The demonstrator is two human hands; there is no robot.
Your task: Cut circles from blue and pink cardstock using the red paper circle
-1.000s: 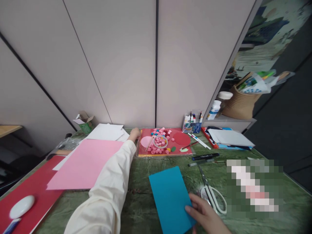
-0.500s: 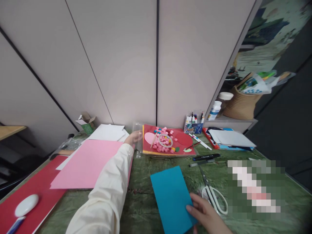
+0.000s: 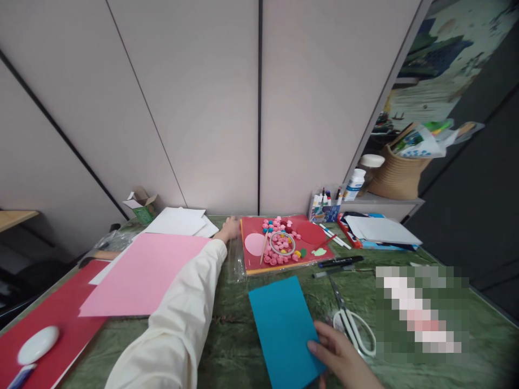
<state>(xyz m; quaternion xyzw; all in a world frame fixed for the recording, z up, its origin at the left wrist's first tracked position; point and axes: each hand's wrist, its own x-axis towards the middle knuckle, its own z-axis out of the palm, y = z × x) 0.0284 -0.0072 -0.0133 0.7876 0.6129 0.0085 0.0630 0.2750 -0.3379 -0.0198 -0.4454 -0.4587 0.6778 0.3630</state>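
Right hand [image 3: 330,348] grasping blue card [image 3: 281,329], thumb on top, over near part of green table [image 3: 227,351]. Left hand [image 3: 229,230] stretched far, at left side of clear sleeve [image 3: 237,265]; blurred, cannot tell whether it grips. White-handled scissors [image 3: 352,327] just beside right hand. Black pen [image 3: 340,261] beyond scissors. Farther, red sheet [image 3: 253,262] bearing pink pieces [image 3: 273,260] and ring [image 3: 271,244]. Marker box [image 3: 326,214] behind, near wall [image 3: 203,108].

The blue sheet [image 3: 284,332] looks like smooth, matt paper; right of it, scissors [image 3: 351,324] show metal blades and plastic handles; beyond it, the clear sleeve [image 3: 237,263] is glossy plastic.
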